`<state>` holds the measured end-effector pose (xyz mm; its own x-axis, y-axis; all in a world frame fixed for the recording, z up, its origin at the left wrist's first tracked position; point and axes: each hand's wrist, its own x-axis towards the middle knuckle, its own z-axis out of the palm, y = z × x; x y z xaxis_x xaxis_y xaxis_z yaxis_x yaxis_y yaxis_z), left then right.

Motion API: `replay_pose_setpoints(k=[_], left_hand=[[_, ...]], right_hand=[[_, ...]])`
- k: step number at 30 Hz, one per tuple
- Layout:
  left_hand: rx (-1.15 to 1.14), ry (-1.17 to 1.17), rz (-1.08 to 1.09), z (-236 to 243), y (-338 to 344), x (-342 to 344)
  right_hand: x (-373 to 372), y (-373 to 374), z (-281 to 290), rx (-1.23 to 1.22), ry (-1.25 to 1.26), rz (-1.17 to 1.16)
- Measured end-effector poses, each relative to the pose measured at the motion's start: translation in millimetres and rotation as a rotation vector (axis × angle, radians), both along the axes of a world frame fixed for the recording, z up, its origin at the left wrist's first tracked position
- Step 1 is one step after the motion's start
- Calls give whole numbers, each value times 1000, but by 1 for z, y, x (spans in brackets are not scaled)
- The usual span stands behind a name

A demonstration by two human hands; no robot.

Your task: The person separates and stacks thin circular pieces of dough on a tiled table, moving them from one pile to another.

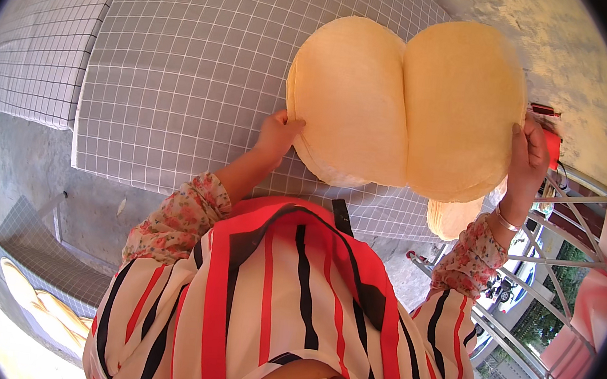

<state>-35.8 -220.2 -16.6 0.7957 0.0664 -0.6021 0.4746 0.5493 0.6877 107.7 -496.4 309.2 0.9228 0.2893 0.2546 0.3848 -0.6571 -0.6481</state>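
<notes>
Two broad, rounded stacks of thin pale-yellow sheets lie side by side like an open book, the left stack (349,99) and the right stack (463,110) meeting at a dark crease. My left hand (278,134) pinches the lower left edge of the left stack, thumb on top. At the right edge of the right stack, my right hand (528,156) grips with thumb on top and fingers curled around the side. Layered edges show along the outer rims. A smaller yellow rounded piece (454,219) sticks out below the right stack. What exactly the sheets are, I cannot tell.
A grey checked cloth (182,83) covers the table under the stacks. Beside it on the left stands another surface with a white checked cloth (34,25). Metal frame bars (567,262) rise at the right. More yellow pieces (44,303) sit at the lower left.
</notes>
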Motion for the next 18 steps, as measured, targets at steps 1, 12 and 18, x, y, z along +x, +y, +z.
replay_pose_setpoints(k=[1, 12, 18], left_hand=[[7, 12, 12, -2, 0, -1], [32, 4, -51, 0, 5, -4], [106, 66, -79, 8, 7, -2]], right_hand=[[1, -1, 15, -58, -81, 63], [18, -79, -38, 563, 51, -416], [44, -188, 4, 713, 161, -554]])
